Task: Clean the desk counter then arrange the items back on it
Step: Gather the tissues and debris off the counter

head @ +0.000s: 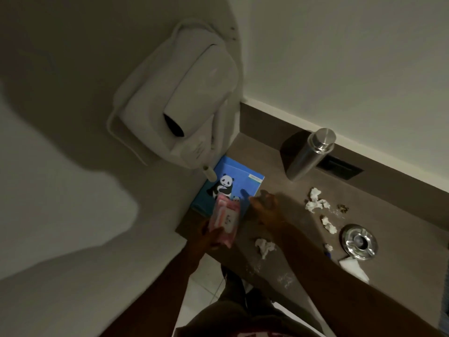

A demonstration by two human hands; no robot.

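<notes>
A brown desk counter [279, 229] runs along the wall. My left hand [206, 237] grips a pink pack of wet wipes [224, 218] above the counter's left end. My right hand [266, 206] hovers just right of the pack's top, fingers bent together; whether they pinch anything is unclear. Under both hands lies a blue box with a panda picture [237, 184]. Crumpled white tissues [315, 201] and crumbs are scattered over the counter, with another wad [264, 246] near my right forearm.
A steel bottle [308, 154] stands by the back wall beside a dark recessed socket [340, 169]. A metal ashtray [359, 242] and a folded white paper [353, 269] lie at the right. A white wall-mounted hair dryer [179, 98] hangs over the blue box.
</notes>
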